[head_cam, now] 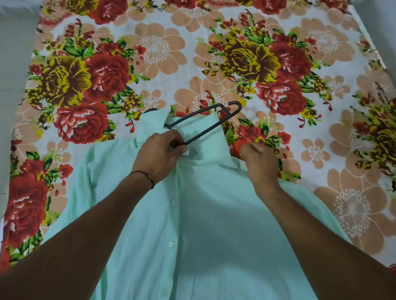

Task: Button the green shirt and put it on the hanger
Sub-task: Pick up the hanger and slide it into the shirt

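Your green shirt lies flat on the flowered bed sheet, front side up, with its placket buttoned and its collar at the far end from you. At the collar, your left hand is closed around the dark hanger, whose hook sticks out beyond the collar. Your right hand pinches the shirt's shoulder just right of the collar.

A single wide-angle camera worn on the head looks forward and steeply down along both forearms onto a bed covered by a floral sheet. The view sits close over the near end of the bed, its far end at the top edge, with straight edges bowing towards the left and right margins.
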